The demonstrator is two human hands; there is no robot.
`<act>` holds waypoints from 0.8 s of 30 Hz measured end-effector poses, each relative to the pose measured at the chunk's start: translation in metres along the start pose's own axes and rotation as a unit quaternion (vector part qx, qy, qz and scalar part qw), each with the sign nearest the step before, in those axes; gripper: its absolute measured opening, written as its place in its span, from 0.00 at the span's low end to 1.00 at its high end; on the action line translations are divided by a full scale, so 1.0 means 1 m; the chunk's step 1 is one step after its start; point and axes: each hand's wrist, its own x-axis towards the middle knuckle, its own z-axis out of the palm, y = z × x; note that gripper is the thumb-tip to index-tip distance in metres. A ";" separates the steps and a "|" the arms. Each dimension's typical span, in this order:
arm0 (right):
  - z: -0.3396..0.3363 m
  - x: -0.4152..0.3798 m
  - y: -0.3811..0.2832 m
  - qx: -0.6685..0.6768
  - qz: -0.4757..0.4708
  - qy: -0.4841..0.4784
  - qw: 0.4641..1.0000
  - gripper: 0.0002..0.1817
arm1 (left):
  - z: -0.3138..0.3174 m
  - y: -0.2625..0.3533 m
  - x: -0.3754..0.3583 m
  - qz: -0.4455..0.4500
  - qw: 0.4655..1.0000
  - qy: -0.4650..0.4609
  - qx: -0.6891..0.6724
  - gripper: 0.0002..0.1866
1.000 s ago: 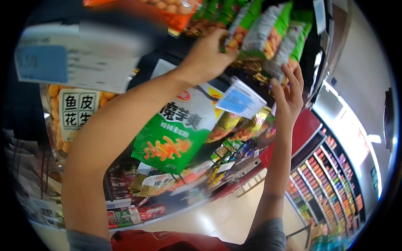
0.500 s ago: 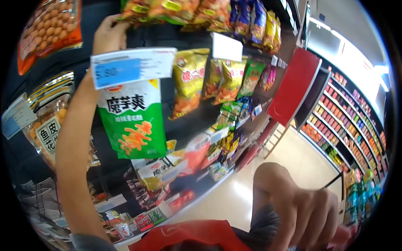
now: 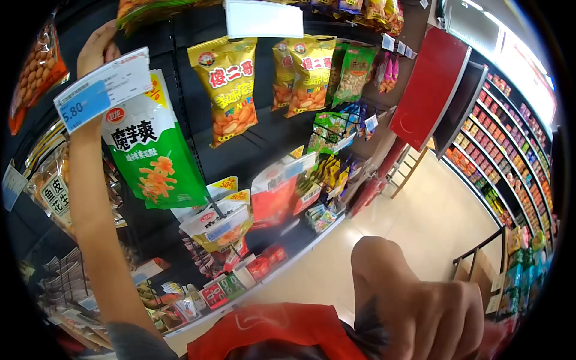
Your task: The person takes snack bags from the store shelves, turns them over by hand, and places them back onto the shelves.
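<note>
My left hand (image 3: 98, 47) is raised at the upper left, fingers bent beside the lower edge of an orange-and-green snack bag (image 3: 159, 16); its fingertips are hidden, so I cannot make out what they grip. A price tag (image 3: 102, 90) marked 5.80 covers part of my wrist. Below the tag hangs a green-and-white konjac snack bag (image 3: 159, 165), in front of my forearm. At the lower right, my right hand (image 3: 420, 306) is closed, knuckles towards me. Anything inside its fingers is hidden.
Yellow peanut bags (image 3: 231, 90) hang in the middle of the dark shelf wall. Lower down are konjac packs (image 3: 219, 228) and small boxes (image 3: 222, 288). A red panel (image 3: 429, 90) juts out beyond. Stocked shelves (image 3: 504, 162) line the aisle's far side, with a wooden ladder (image 3: 411, 171) before them.
The view has turned, so the shelf goods and my left hand appear further left and the peanut bags look larger. My right hand stays closed in nearly the same place.
</note>
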 end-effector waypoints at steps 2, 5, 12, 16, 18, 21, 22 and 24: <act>-0.006 -0.003 -0.002 0.134 0.019 0.035 0.990 0.29 | -0.002 -0.002 0.001 -0.003 1.000 -0.006 -0.016 0.15; -0.016 -0.014 -0.009 0.280 0.064 0.051 0.956 0.28 | -0.012 -0.010 0.007 0.026 0.999 -0.014 0.030 0.13; -0.009 -0.035 -0.019 -0.007 -0.041 0.052 0.998 0.27 | -0.026 -0.014 0.016 0.114 0.979 -0.044 0.163 0.14; 0.002 -0.068 -0.009 -0.074 -0.046 0.264 0.961 0.23 | -0.020 -0.008 0.007 0.109 0.977 -0.029 0.183 0.13; -0.037 -0.074 0.023 -0.195 0.028 0.303 0.932 0.14 | -0.017 -0.005 0.002 0.107 0.976 -0.021 0.191 0.13; -0.106 -0.083 0.092 -0.424 0.155 0.352 0.820 0.10 | -0.013 -0.002 -0.004 0.103 0.975 -0.010 0.198 0.13; -0.128 -0.089 0.118 -0.490 0.152 0.363 0.778 0.21 | -0.012 -0.002 -0.005 0.101 0.975 -0.007 0.198 0.13; -0.158 -0.104 0.156 -0.579 0.177 0.375 0.702 0.40 | -0.008 -0.002 -0.005 0.096 0.976 -0.001 0.194 0.13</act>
